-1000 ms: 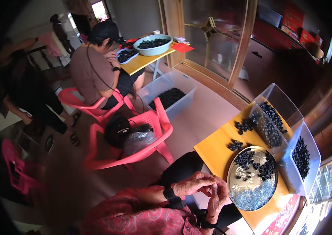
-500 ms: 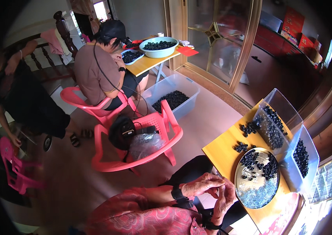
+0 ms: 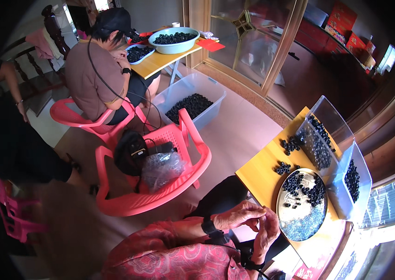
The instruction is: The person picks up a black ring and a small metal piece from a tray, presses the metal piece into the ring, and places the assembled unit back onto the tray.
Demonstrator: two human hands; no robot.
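Note:
My left hand and my right hand meet at the fingertips beside the near edge of a yellow wooden table. Both are closed in a pinch; whatever is between the fingers is too small or hidden to make out. Just right of them lies a round, gold-rimmed tray on the table. Small black ring-shaped pieces cover its far part, and tiny clear pieces are heaped in its near part. Two loose clusters of black pieces lie on the wood beyond the tray.
Clear plastic bins with black pieces stand along the table's right side. A pink chair holds a black bag and clear plastic. Beyond, a seated person works at another table; a clear tub sits on the floor. Someone stands at left.
The view has shifted slightly, moving most of the scene left and a little up. The standing person at left has changed position, lowering an arm. My hands remain together in a pinch.

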